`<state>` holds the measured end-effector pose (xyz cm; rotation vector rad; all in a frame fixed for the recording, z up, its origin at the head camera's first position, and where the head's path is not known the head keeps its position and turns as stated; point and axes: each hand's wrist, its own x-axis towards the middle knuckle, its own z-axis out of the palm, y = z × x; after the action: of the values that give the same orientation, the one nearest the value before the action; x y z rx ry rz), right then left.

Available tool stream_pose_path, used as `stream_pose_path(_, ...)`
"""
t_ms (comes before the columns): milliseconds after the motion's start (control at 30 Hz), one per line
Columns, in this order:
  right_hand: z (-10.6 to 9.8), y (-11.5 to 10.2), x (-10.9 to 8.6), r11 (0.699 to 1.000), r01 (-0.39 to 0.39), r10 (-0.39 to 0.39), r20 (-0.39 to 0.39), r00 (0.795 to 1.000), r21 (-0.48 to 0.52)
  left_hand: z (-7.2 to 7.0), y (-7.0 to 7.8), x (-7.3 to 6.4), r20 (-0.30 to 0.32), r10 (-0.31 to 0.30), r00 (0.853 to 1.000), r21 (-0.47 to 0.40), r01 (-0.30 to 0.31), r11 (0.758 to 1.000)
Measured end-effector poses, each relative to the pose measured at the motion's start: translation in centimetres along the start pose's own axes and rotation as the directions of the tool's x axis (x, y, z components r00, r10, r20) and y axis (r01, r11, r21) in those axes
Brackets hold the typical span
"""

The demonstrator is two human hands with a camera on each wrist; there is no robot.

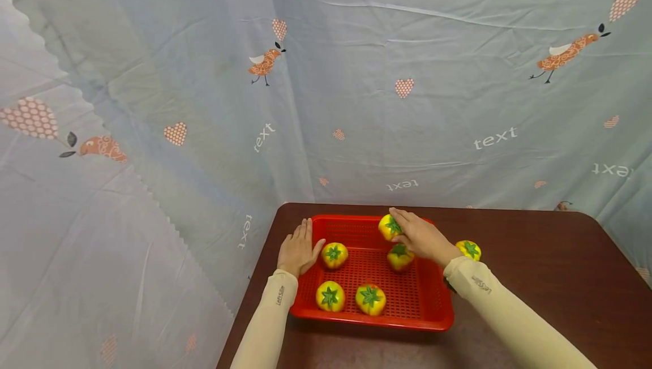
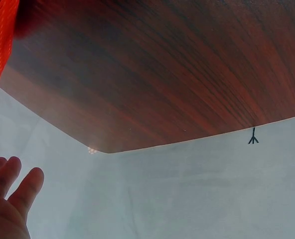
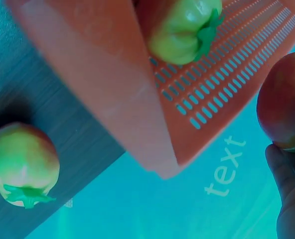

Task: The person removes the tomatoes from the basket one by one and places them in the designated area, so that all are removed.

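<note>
My right hand point(image 1: 420, 237) holds a yellow tomato point(image 1: 389, 227) with a green star-shaped calyx above the far right part of a red plastic basket point(image 1: 374, 322). In the right wrist view the held tomato point(image 3: 283, 102) sits at the fingertips. Several similar tomatoes lie in the basket, one of them point(image 1: 400, 258) below the right hand. My left hand point(image 1: 297, 250) is at the basket's left rim, fingers straight and nothing held; whether it touches the rim I cannot tell. The left wrist view shows some of its fingers point(image 2: 25, 194).
Another tomato point(image 1: 468, 250) lies on the dark brown wooden table point(image 1: 550, 278), right of the basket and beside the right wrist. A pale patterned cloth point(image 1: 407, 131) hangs behind the table and along its left side.
</note>
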<state>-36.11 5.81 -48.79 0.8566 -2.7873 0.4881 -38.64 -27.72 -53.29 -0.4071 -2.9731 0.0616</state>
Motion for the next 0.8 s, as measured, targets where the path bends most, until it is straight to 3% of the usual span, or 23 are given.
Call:
stream_pose_path(600,-0.7,1.6,-1.8,1.0,-0.011,0.008,-0.105,0.994,-0.027,0.0,-0.1,0.1,-0.009,0.008,1.0,-0.012,-0.009,1.0)
stream_pose_path(800,-0.8,1.7,-2.5,0.999,-0.032,0.03,-0.065,0.997,-0.022,0.1,-0.2,0.2,-0.005,0.005,1.0,-0.023,-0.005,1.0)
